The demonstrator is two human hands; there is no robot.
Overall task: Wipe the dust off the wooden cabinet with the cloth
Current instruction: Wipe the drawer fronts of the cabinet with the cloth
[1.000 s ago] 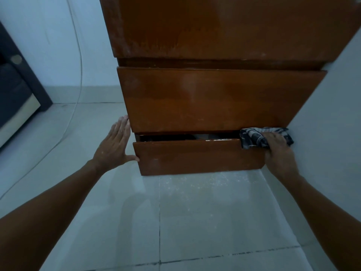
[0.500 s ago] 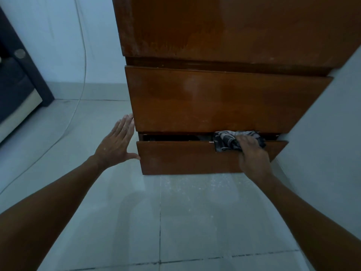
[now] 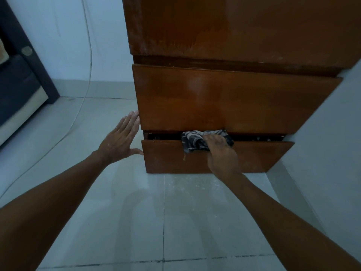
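Observation:
The wooden cabinet (image 3: 224,98) fills the upper middle of the head view, brown with pale dust marks on its upper panel. Its bottom drawer (image 3: 254,159) stands slightly pulled out. My right hand (image 3: 220,151) presses a dark patterned cloth (image 3: 192,142) onto the drawer's top edge, left of centre. My left hand (image 3: 121,139) lies flat and open against the cabinet's left side, fingers spread, thumb near the bottom drawer's corner.
Pale floor tiles (image 3: 136,222) spread in front, with dust specks just below the drawer. A white wall (image 3: 332,143) closes in on the right of the cabinet. A thin cable (image 3: 88,71) hangs down the back wall. Dark furniture (image 3: 17,85) stands at far left.
My right hand has slid the cloth leftward along the bottom drawer's top edge, from the right end to left of centre. My left hand has stayed on the cabinet's left side.

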